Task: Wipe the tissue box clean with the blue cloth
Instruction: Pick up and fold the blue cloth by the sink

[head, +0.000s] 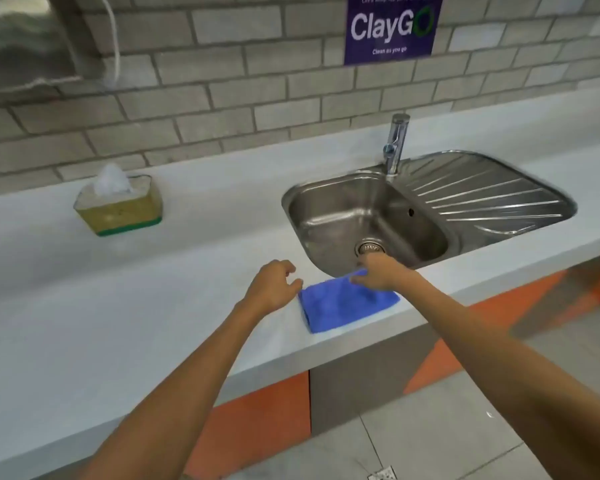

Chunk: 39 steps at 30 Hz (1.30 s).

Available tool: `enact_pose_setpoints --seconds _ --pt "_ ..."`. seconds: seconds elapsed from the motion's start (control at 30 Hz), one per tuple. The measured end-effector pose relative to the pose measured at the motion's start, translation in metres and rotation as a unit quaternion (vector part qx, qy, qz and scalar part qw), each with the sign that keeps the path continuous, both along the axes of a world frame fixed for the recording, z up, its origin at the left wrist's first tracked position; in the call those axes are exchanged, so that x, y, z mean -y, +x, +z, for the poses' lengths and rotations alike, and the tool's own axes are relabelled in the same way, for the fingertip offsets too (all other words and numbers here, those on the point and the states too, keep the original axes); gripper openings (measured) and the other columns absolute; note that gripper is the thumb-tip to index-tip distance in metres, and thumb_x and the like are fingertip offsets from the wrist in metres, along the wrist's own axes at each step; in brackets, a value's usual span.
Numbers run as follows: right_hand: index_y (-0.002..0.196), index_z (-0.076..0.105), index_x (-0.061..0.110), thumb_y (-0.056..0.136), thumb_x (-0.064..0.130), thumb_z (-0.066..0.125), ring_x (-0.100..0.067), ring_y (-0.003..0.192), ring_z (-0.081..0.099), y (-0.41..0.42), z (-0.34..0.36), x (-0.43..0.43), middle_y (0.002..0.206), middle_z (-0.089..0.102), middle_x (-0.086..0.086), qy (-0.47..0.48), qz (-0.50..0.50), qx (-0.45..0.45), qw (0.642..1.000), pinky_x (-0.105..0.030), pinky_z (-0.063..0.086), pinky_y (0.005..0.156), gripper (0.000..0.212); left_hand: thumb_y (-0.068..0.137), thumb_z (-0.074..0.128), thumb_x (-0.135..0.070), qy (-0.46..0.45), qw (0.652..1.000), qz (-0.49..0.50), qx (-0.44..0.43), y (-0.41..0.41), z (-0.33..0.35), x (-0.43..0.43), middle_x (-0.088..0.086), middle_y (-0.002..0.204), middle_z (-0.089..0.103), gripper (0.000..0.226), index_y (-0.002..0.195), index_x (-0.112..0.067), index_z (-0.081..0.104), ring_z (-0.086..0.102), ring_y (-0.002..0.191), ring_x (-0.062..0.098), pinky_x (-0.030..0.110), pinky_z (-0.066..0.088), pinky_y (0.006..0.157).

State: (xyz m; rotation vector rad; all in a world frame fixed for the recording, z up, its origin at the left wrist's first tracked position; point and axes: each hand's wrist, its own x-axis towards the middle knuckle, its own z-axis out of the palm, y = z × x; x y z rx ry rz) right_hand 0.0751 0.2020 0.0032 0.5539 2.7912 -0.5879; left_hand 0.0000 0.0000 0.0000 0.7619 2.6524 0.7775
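A folded blue cloth (343, 306) lies on the white counter (118, 306) just in front of the sink. My right hand (378, 273) rests on the cloth's far right corner, fingers curled down onto it. My left hand (274, 285) hovers at the cloth's left edge, fingers apart and bent, holding nothing. The tissue box (118, 206) stands far to the left near the wall; it is yellowish with a green base, and a white tissue sticks out of its top.
A steel sink (326, 199) with a drainboard and a tap (397, 143) sits right of centre. A grey brick wall with a purple sign (392, 27) runs behind. The counter's front edge drops to orange and grey cabinet fronts and a tiled floor.
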Motion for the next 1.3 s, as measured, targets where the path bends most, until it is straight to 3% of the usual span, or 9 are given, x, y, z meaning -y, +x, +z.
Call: enact_pose_setpoints --seconds 0.17,0.37,0.47,0.6,0.8,0.9,1.1,1.23,1.3 --pt "0.117 0.052 0.003 0.089 0.046 0.043 -0.034 0.119 0.047 0.003 -0.029 -0.028 0.128 0.054 -0.018 0.074 -0.024 0.066 0.995 -0.042 0.038 0.097 0.053 0.089 0.054 -0.034 -0.080 0.995 0.012 0.053 0.014 -0.036 -0.019 0.015 0.129 0.052 0.047 0.125 -0.003 0.051 0.054 0.114 0.030 0.035 0.045 0.094" --pt "0.114 0.056 0.005 0.089 0.053 0.038 -0.031 0.116 0.050 -0.006 -0.049 -0.055 0.124 0.058 -0.015 0.048 -0.013 0.082 0.995 -0.043 0.032 0.102 0.057 0.086 0.056 -0.043 -0.136 0.987 0.072 0.039 0.014 -0.059 -0.032 0.013 0.129 0.052 0.054 0.125 -0.008 0.047 0.052 0.116 0.028 0.035 0.046 0.093" --pt "0.089 0.060 0.007 0.086 0.059 0.039 -0.028 0.103 0.054 -0.009 -0.054 -0.064 0.099 0.062 -0.008 0.025 -0.016 0.100 0.995 -0.043 0.030 0.100 0.056 0.080 0.064 -0.039 -0.101 0.986 0.124 0.052 0.013 -0.063 -0.034 0.012 0.121 0.056 0.051 0.118 -0.007 0.050 0.056 0.108 0.026 0.031 0.047 0.085" --pt "0.056 0.040 0.015 0.082 0.056 0.050 -0.023 0.081 0.051 -0.009 -0.056 -0.069 0.063 0.047 0.001 -0.023 -0.020 0.064 0.997 -0.045 0.028 0.100 0.050 0.078 0.066 -0.030 -0.062 0.981 0.163 0.087 0.016 -0.063 -0.040 0.014 0.110 0.063 0.042 0.108 -0.002 0.056 0.061 0.098 0.028 0.028 0.045 0.072" --pt "0.068 0.052 0.013 0.078 0.036 0.066 -0.022 0.074 0.051 -0.013 -0.049 -0.065 0.068 0.052 -0.001 -0.122 -0.054 -0.093 0.987 -0.029 0.037 0.061 0.029 0.085 0.058 -0.021 0.040 0.978 0.175 0.104 0.027 -0.062 -0.043 0.010 0.083 0.057 0.017 0.089 -0.004 0.056 0.054 0.077 0.024 0.026 0.039 0.062" --pt "0.064 0.047 0.019 0.077 0.033 0.068 -0.019 0.069 0.051 -0.028 -0.036 -0.056 0.062 0.049 0.003 -0.192 -0.069 -0.141 0.969 -0.029 0.037 0.062 0.029 0.088 0.052 -0.018 0.163 0.942 0.229 0.181 0.022 -0.052 -0.044 0.009 0.095 0.056 0.012 0.092 -0.008 0.048 0.053 0.086 0.021 0.023 0.041 0.062" --pt "0.081 0.058 0.014 0.075 0.029 0.072 -0.017 0.075 0.059 -0.067 -0.004 -0.020 0.072 0.059 0.002 -0.324 -0.067 -0.206 0.921 -0.032 0.048 0.074 0.021 0.087 0.046 -0.007 0.383 0.808 0.311 0.320 -0.007 -0.023 -0.031 0.016 0.121 0.058 0.037 0.123 0.003 0.049 0.058 0.109 0.031 0.039 0.050 0.085" --pt "0.079 0.056 0.013 0.074 0.022 0.072 -0.016 0.066 0.056 -0.093 0.013 0.022 0.067 0.058 -0.003 -0.331 -0.022 -0.220 0.918 -0.023 0.046 0.062 0.019 0.092 0.036 -0.004 0.456 0.749 0.282 0.390 -0.024 -0.008 -0.016 0.015 0.124 0.056 0.039 0.129 0.000 0.047 0.057 0.108 0.026 0.030 0.050 0.079" --pt "0.078 0.057 0.014 0.074 0.021 0.072 -0.016 0.062 0.057 -0.107 0.020 0.046 0.062 0.057 0.000 -0.312 0.010 -0.211 0.926 -0.022 0.046 0.056 0.017 0.094 0.032 -0.007 0.486 0.721 0.265 0.417 -0.035 -0.003 -0.007 0.015 0.124 0.057 0.039 0.130 -0.001 0.046 0.056 0.112 0.026 0.032 0.048 0.089"
